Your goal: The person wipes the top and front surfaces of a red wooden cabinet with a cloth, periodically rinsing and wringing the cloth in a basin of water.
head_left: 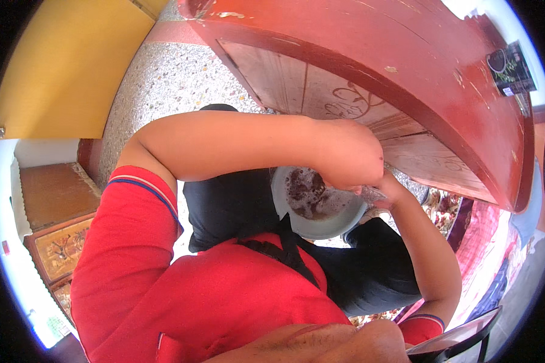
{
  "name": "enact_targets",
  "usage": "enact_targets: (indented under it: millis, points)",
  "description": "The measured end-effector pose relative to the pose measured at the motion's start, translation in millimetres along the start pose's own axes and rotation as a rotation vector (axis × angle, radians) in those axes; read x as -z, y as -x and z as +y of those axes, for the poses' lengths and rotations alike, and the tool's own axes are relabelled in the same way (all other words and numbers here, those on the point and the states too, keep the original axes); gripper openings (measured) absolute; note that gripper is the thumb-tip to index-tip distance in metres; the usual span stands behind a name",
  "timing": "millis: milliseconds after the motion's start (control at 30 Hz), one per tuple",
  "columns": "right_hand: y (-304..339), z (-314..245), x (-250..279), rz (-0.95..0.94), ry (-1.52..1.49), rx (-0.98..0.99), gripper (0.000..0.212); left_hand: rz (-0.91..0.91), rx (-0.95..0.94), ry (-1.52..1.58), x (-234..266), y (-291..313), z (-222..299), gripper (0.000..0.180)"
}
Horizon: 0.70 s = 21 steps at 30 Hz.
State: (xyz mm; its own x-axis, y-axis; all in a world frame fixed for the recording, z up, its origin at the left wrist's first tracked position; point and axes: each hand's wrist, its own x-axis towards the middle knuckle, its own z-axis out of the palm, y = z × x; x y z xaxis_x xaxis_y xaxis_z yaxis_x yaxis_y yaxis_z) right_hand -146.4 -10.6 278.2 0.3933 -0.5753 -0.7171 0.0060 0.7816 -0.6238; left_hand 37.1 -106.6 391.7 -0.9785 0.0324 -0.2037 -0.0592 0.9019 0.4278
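Note:
A pale grey-blue bucket [322,230] of dark, frothy water stands between my knees. Above its right side, both my hands are close together. My left hand [350,156] reaches across from the left, its fist closed on a crumpled grey piece that looks like a wet cloth [373,194]. At the other end of that cloth my right hand [392,190] is closed too, its fingers partly hidden behind the left. Only a short bit of the cloth shows between the hands.
A worn red wooden piece of furniture [369,42] with a curved edge and carved panels rises just ahead. Left are a yellow door panel [72,66], wooden drawers [60,245] and speckled floor [163,78]. Pink checked fabric [481,239] lies at right.

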Motion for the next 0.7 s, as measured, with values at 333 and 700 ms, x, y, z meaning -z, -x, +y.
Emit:
enact_targets:
  millis: [333, 700]
  points:
    - [6.6, -15.4, 0.6, -0.313, -0.202, 0.052, 0.059, -0.033, 0.17, 0.034, -7.9, 31.8, -9.6, 0.028]
    - [22.0, -32.6, -21.7, -0.277, 0.534, -0.158, 0.042, -0.119, 0.127, 0.063, -17.5, 27.5, -22.3, 0.03]
